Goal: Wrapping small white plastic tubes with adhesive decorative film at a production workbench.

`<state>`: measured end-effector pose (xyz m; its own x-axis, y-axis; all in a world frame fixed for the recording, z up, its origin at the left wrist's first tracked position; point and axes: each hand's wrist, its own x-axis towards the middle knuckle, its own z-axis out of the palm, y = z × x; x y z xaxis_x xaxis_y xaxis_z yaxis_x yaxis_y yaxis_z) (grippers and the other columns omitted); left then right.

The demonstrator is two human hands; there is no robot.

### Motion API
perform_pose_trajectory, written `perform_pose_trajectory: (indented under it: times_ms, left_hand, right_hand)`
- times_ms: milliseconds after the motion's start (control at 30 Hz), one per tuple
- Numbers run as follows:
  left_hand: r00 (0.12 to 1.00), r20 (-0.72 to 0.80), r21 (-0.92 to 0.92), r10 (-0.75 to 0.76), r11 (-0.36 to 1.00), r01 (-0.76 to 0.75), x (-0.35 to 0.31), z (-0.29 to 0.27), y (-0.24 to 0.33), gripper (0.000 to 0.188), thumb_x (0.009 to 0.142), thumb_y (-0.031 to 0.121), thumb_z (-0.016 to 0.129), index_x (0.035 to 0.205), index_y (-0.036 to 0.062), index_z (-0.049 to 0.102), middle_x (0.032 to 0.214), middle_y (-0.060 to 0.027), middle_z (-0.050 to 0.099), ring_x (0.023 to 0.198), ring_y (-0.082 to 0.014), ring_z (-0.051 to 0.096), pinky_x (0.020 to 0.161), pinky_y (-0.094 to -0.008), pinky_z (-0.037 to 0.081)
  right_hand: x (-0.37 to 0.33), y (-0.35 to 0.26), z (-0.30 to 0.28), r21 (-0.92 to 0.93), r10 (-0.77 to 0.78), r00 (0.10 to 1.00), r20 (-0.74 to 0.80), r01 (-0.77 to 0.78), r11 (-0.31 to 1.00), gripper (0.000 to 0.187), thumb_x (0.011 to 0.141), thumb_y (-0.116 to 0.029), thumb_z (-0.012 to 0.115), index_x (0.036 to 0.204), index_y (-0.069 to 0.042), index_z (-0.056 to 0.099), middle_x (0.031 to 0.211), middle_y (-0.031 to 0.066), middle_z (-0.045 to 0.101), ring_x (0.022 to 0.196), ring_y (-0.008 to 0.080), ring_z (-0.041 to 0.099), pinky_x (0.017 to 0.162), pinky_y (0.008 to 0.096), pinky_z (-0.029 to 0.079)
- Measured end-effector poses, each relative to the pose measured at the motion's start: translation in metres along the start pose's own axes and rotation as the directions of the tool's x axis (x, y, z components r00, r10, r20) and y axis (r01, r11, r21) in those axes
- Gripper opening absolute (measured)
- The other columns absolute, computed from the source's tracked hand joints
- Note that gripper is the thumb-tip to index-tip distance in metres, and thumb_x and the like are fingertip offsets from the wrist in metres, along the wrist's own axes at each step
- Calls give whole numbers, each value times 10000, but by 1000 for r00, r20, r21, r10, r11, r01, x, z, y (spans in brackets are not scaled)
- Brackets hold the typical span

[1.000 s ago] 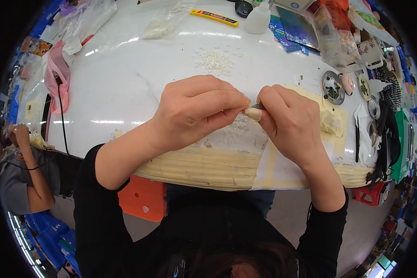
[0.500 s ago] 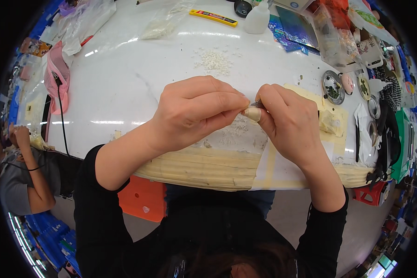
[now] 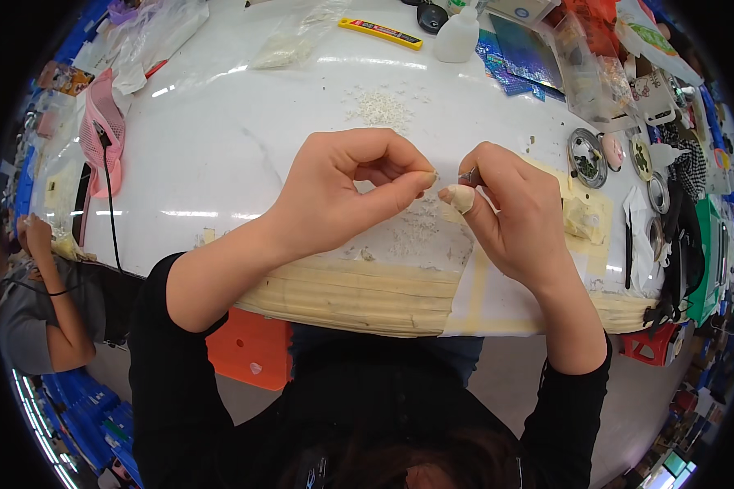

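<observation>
Above the middle of the table my left hand [image 3: 347, 187] pinches thumb and forefinger together. At their tips is something tiny and pale, too small to name. Facing it, a short gap away, my right hand [image 3: 514, 212] is closed with its forefinger curled. A small dark metal piece [image 3: 468, 176] shows at that forefinger, partly hidden by it. Pale tape [image 3: 462, 198] wraps the right thumb. Beyond my hands lies a loose heap of tiny white pieces [image 3: 381, 107]. More white bits [image 3: 416, 232] are scattered on the table below my fingers.
Far on the table lie a yellow packet [image 3: 380, 33], a white squeeze bottle [image 3: 457, 37] and shiny blue sheets [image 3: 530, 53]. Round metal dishes [image 3: 587, 157] stand at right. A pink mesh pouch [image 3: 102, 122] and black cable lie left. Another person [image 3: 49, 301] sits at far left.
My hands have drawn apart: the fingertips met before, and now a small gap separates them. The left hand has rolled so its thumb shows. The right thumb has swung away from the forefinger.
</observation>
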<state>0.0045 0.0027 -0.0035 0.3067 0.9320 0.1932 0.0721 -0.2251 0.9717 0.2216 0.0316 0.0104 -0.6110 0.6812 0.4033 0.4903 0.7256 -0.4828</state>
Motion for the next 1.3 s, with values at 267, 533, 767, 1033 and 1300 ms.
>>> perform_pose_trajectory:
  times_ms: [267,533,767,1033,1300]
  left_hand:
    - [961,90,-277,-262,920,276,4,-4,4,123,933,106,649,969,-11,654,894,-86,697,830,-141,687,751,-265,565]
    - [937,189,-398,-293,850,346,4,-2,0,134,947,126,636,989,1,654,910,-85,703,837,-145,686,758,-262,563]
    - [897,284,-709,-339,555,435,-4,6,-8,147,961,144,625,1048,31,661,926,-60,682,854,-138,669,767,-262,559]
    - [901,253,-631,-354,646,431,-3,3,1,148,959,157,632,1035,35,665,900,-54,678,818,-116,647,735,-250,540]
    - [971,22,-456,-239,862,222,-4,4,0,124,940,108,639,1006,7,667,906,-62,681,788,-104,641,718,-256,543]
  right_hand:
    - [5,-2,-1,217,81,992,-101,-57,974,208,783,48,648,973,-37,658,760,73,599,625,182,581,549,283,461]
    - [6,-4,-2,281,-11,999,-31,20,959,411,686,131,588,1023,-70,709,806,70,604,666,174,604,572,287,488]
    - [6,-6,-2,341,-63,990,-127,103,934,389,660,148,614,979,-49,716,812,59,611,666,144,602,551,249,483]
    - [3,-4,0,293,-78,977,-201,135,946,413,673,163,623,1000,-58,748,810,45,613,649,99,581,543,234,470]
    - [4,-7,3,266,46,994,-100,-18,964,318,746,20,704,1055,-56,693,811,51,619,673,138,595,548,263,474]
